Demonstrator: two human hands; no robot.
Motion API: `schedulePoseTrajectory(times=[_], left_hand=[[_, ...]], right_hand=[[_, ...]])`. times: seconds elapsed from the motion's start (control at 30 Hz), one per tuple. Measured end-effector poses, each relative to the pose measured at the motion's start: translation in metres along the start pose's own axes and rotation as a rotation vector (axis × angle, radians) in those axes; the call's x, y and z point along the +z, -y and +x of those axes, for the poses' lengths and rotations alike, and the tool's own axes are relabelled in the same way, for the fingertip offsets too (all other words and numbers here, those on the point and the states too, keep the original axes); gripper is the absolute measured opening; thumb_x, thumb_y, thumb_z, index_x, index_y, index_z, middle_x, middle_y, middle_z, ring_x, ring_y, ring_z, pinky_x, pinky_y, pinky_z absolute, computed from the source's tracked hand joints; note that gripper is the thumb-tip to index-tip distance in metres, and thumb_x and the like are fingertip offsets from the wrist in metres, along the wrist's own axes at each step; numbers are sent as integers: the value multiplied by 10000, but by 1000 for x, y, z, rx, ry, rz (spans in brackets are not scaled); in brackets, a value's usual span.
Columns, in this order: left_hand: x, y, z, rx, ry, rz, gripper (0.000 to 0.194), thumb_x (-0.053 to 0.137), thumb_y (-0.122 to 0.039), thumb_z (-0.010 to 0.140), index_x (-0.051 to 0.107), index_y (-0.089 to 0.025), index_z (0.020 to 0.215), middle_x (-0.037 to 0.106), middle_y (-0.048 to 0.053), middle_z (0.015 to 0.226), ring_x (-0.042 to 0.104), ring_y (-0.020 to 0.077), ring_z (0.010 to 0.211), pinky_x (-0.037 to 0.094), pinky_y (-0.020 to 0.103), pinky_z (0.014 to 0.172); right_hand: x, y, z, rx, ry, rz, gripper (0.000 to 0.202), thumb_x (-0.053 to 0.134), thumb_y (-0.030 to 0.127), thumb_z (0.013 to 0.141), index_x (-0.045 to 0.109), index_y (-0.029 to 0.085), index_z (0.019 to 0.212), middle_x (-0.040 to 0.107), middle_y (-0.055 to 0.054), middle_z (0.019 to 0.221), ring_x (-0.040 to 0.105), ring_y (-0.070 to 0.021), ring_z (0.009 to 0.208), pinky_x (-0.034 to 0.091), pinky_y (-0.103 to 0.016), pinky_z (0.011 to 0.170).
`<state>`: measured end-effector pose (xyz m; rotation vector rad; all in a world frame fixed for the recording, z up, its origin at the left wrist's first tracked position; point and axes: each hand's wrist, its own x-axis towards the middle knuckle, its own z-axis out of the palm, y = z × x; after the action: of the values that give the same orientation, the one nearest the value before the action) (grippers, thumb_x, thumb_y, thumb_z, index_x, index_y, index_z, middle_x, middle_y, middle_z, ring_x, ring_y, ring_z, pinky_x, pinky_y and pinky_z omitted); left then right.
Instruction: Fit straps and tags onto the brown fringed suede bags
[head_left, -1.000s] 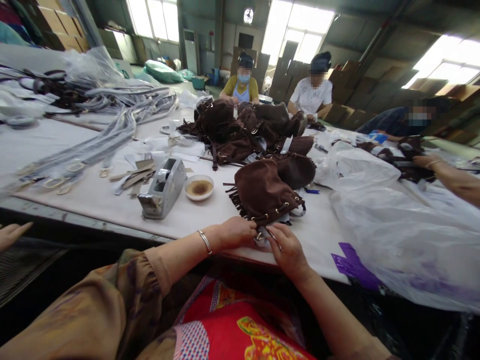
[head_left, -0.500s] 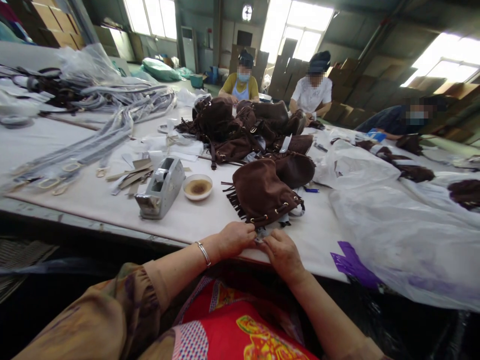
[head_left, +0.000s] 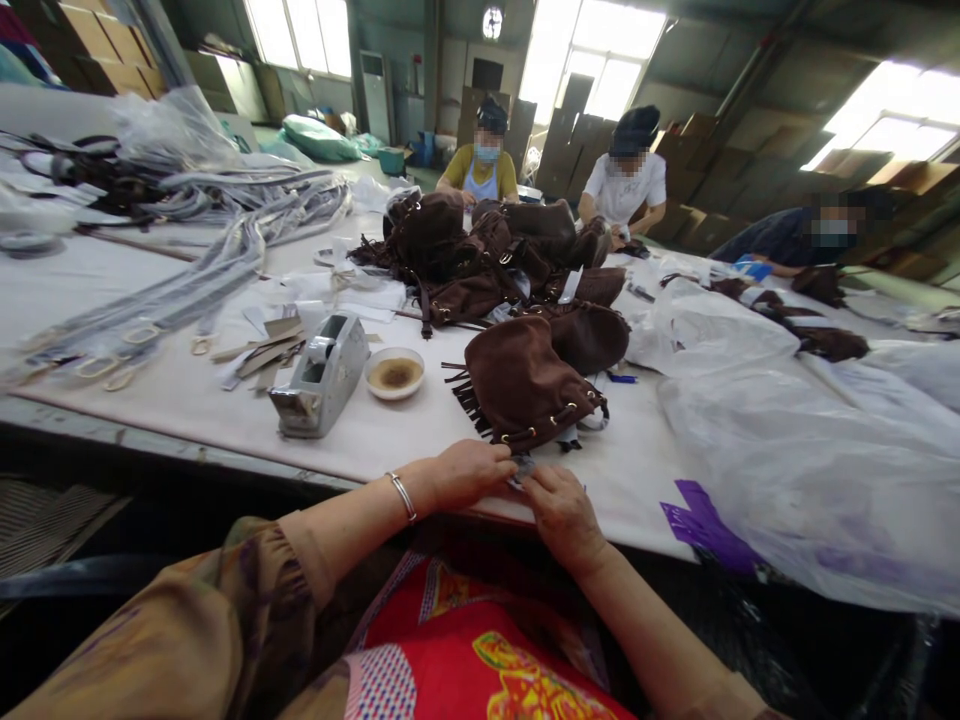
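At the table's front edge my left hand and my right hand meet, fingers closed on a small greyish, plastic-looking piece. Its exact shape is partly hidden by the fingers. Just beyond them lies a brown drawstring bag with fringe on its left side and metal eyelets along its near edge. My left fingertips are close to that edge. A silver bracelet circles my left wrist.
A grey tape dispenser and a white dish stand left of the bag. Behind is a pile of brown bags. Clear plastic covers the right side. Wrapped straps lie left. Three people are at the far side.
My hands have shifted slightly, the right one turned a little with its fingers more curled over the grey piece. The brown bag has stayed in place.
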<state>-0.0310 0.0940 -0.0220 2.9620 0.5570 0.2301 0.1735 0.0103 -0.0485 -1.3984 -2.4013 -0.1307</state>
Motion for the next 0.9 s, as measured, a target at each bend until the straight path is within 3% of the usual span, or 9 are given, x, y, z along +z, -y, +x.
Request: schedulePoseTrajectory(times=[0.1, 0.23, 0.43, 0.57, 0.9], left_hand=[[-15, 3, 5, 66, 63, -4, 282, 554, -137, 895, 573, -239, 1158, 604, 23, 904, 555, 144, 664, 347, 260, 528], [-26, 6, 17, 89, 161, -18, 227, 556, -208, 916, 615, -262, 1129, 620, 25, 855, 552, 145, 622, 308, 263, 493], [-27, 9, 28, 14, 260, 30, 127, 569, -191, 899, 693, -216, 908, 657, 46, 742, 576, 168, 621, 317, 256, 518], [-23, 13, 23, 23, 244, -8, 111, 570, -158, 893, 678, -177, 910, 665, 62, 801, 581, 170, 643, 313, 263, 519], [-3, 4, 7, 3, 96, 14, 124, 503, -104, 894, 610, -148, 936, 615, 80, 904, 561, 188, 735, 390, 280, 613]], right_hand=[[1, -4, -1, -35, 6, 53, 241, 432, 145, 979, 669, 184, 1000, 617, -93, 858, 524, -250, 839, 440, -394, 782], [2, -8, -1, -64, -29, 107, 228, 447, 139, 977, 670, 170, 1011, 629, -92, 873, 532, -240, 842, 449, -391, 790], [4, -11, -2, -108, -57, 97, 215, 460, 121, 964, 670, 161, 952, 620, -89, 847, 510, -235, 808, 429, -374, 747], [1, -10, 2, -104, -62, 85, 218, 462, 116, 957, 660, 166, 879, 598, -78, 801, 482, -229, 767, 401, -363, 715], [-7, -12, 2, -59, -48, 95, 228, 434, 173, 988, 660, 185, 966, 626, -82, 894, 502, -224, 804, 392, -362, 741]])
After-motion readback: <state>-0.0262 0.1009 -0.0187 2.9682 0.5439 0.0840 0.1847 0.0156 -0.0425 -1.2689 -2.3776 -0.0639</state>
